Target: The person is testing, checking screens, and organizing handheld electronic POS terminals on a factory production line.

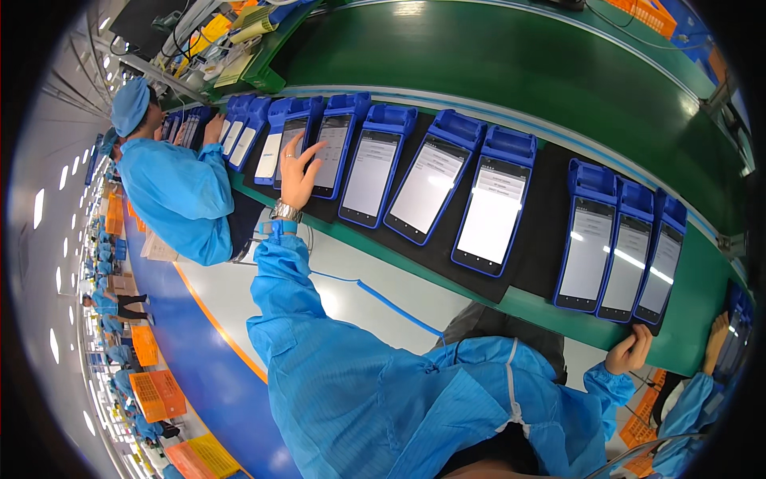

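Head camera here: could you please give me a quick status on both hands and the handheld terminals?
Left hand open, fingertips on a blue terminal's screen. Right hand gripping the dark mat's edge. Terminals in a row, screens lit. Co-worker's hand at the far-left units.

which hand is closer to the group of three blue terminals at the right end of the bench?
Right. The right hand grips the bench edge just below the three blue terminals. The left hand is far off, touching a terminal screen.

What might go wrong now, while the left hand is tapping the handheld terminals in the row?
1. The left hand reaches across closely packed blue terminals; a finger could tap the wrong screen.
2. The right hand grips the black mat at the bench edge; pulling it might shift the three terminals there.
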### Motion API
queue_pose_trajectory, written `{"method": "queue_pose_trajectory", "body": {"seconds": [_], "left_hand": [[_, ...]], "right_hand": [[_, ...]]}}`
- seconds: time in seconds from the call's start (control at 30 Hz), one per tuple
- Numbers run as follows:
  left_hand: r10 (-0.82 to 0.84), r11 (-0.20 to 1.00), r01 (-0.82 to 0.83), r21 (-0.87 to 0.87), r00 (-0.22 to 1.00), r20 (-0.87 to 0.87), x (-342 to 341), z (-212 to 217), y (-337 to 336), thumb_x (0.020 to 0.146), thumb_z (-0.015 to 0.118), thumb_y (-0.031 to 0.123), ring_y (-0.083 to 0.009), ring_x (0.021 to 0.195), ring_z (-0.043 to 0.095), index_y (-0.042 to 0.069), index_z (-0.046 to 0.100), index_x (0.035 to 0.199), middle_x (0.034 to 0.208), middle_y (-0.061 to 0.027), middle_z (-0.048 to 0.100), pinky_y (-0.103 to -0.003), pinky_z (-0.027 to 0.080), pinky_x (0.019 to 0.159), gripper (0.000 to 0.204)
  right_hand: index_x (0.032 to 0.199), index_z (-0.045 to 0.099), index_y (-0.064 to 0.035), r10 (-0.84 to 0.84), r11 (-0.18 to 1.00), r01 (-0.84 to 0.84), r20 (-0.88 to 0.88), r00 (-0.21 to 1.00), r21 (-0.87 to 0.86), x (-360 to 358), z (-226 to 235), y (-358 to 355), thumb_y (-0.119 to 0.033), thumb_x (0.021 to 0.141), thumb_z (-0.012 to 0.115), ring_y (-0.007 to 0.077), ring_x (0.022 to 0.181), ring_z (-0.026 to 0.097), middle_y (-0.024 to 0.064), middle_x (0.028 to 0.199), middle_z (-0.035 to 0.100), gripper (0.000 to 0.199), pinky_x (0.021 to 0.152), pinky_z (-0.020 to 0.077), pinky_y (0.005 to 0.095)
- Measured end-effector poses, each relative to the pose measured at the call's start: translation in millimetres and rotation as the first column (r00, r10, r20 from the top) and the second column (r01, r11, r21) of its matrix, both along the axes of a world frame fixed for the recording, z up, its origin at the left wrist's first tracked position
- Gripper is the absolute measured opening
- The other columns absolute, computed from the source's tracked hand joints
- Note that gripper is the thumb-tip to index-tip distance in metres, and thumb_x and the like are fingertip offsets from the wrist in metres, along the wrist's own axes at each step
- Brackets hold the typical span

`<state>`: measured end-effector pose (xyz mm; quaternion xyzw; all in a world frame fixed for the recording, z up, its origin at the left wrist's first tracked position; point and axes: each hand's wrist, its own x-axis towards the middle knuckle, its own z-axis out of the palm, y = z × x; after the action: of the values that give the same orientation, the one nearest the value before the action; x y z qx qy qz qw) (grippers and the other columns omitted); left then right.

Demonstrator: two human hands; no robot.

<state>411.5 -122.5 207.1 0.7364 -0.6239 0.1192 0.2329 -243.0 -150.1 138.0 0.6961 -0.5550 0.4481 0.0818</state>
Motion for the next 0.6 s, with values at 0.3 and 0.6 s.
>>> {"method": "queue_pose_trajectory", "body": {"seconds": [0.3,0.6], "left_hand": [[0.462,0.878,-0.475,-0.064,0.874,-0.154,136,-53,31,0.071,0.058,0.018,-0.0353,0.106,0.047,0.007,0.049,0.119,0.114,-0.0206,0.051,-0.040,0.037,0.091,0.049],[0.297,0.928,-0.207,0.308,0.913,-0.279,191,-40,49,0.065,0.066,0.021,-0.0307,0.106,0.052,0.020,0.046,0.126,0.115,-0.0180,0.053,-0.035,0.041,0.090,0.064]], "right_hand": [[0.079,0.057,0.0073,-0.001,1.000,0.001,0.004,1.000,0.009,0,-1,1,0.011,0.073,0.043,0.0263,0.070,0.056,0.0164,0.083,0.057,0.015,0.062,0.0457,0.0299],[0.079,0.057,0.0074,-0.016,1.000,0.016,-0.006,1.000,0.016,-1,-1,1,0.011,0.074,0.043,0.0264,0.071,0.056,0.0163,0.083,0.057,0.016,0.063,0.0455,0.0305]]}}
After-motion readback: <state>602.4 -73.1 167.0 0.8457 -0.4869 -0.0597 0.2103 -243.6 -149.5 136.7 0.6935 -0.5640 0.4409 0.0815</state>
